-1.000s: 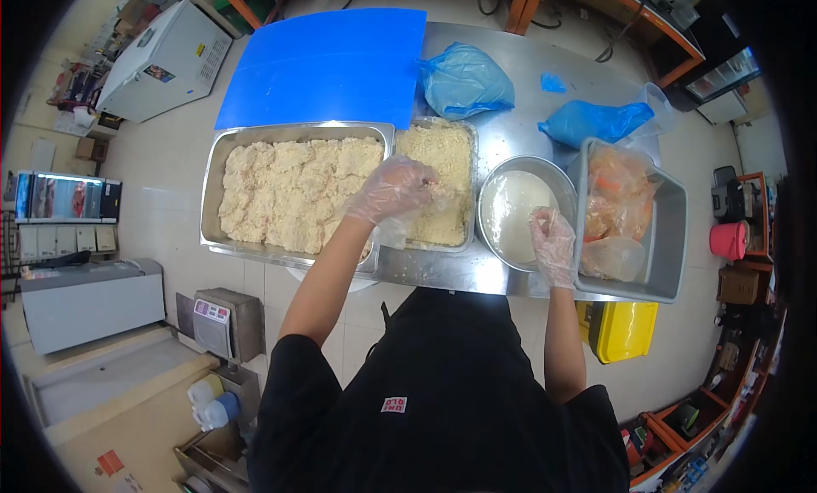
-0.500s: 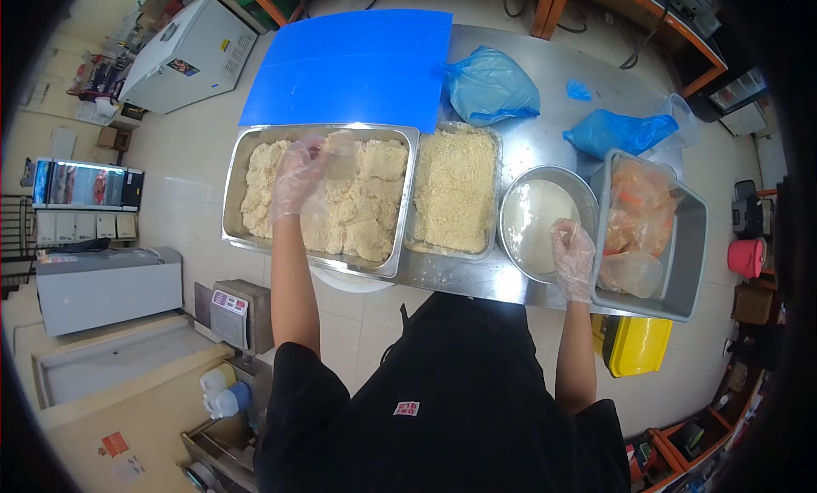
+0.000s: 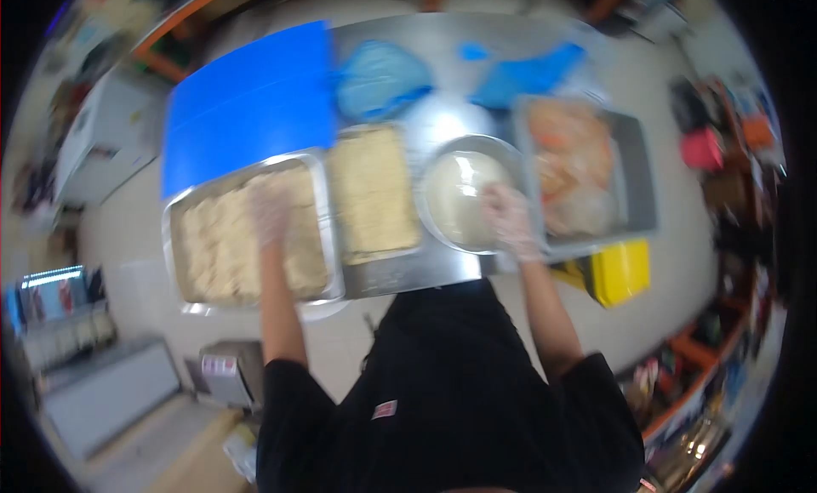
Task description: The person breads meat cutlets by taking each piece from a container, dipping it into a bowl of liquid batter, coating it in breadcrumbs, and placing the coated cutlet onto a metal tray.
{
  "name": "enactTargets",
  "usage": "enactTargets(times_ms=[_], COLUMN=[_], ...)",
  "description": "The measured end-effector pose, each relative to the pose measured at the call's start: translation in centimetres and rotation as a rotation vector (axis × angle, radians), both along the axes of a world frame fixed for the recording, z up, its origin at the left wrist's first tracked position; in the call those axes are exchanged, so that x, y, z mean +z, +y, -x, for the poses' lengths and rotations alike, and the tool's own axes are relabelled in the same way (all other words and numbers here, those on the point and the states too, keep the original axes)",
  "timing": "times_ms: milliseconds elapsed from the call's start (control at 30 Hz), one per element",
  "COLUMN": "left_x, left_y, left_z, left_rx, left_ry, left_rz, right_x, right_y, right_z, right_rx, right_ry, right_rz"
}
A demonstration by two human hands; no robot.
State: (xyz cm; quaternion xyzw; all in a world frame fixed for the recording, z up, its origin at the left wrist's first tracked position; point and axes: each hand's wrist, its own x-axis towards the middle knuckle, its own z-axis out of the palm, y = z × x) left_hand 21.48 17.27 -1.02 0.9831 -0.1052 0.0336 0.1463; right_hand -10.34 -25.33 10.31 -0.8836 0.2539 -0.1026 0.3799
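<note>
The view is smeared by motion. My left hand (image 3: 271, 210), in a clear plastic glove, is over the large metal tray (image 3: 334, 263) of crumb-coated pieces (image 3: 213, 250); its fingers are too blurred to read. Over the right side of a round metal bowl (image 3: 427, 216) of whitish liquid (image 3: 455, 199) is my right hand (image 3: 508, 214), also gloved, with its fingers drawn together; whether they hold anything is hidden. Between tray and bowl lies a smaller container of pale crumbs (image 3: 373, 191).
Right of the bowl stands a grey bin (image 3: 640, 174) with plastic-bagged orange-pink contents (image 3: 570, 165). Behind are a blue board (image 3: 247, 102), a tied blue bag (image 3: 381, 78) and another blue bag (image 3: 523, 74). A yellow container (image 3: 621, 272) is below the table's right end.
My left hand has gone from over the crumb container to over the large tray. My right hand has stayed by the bowl. The camera view has shifted and blurred.
</note>
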Motion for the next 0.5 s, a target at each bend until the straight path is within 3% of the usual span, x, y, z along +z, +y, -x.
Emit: enactTargets(times_ms=[33,67,100,133,200,300,367,433,500], left_x=[-2.4,-3.0,-4.6,-1.7,14.0,13.3,15.8,9.8,7.3], left_y=[2.1,3.3,4.8,3.7,-7.8,-11.1,-15.0,-13.8,-14.3], left_z=[-2.2,-2.9,-3.6,-1.6,8.3,12.5,17.1,18.7,20.0], left_rx=[-0.274,-0.354,-0.325,-0.219,0.272,0.088,0.102,-0.315,-0.311], left_ry=[0.089,0.103,-0.024,-0.051,0.14,0.075,0.354,0.217,0.296], left_rz=[-0.562,-0.692,-0.645,-0.466,0.551,0.691,0.694,0.594,0.59], right_x=[1.7,0.8,1.6,2.5,5.7,10.4,11.6,14.9,13.7], right_y=[0.4,0.0,0.0,-0.3,-0.2,-1.6,-5.6,-10.2,-14.7], right_z=[-0.1,0.0,0.1,0.3,1.6,3.9,6.7,8.7,9.0], right_rx=[-0.009,-0.005,-0.018,-0.01,-0.066,-0.111,-0.297,-0.375,-0.047], right_ry=[-0.04,-0.056,-0.06,-0.069,-0.187,-0.401,-0.373,0.012,0.528], right_rz=[-0.094,-0.034,-0.019,-0.015,-0.035,0.035,0.061,-0.034,0.214])
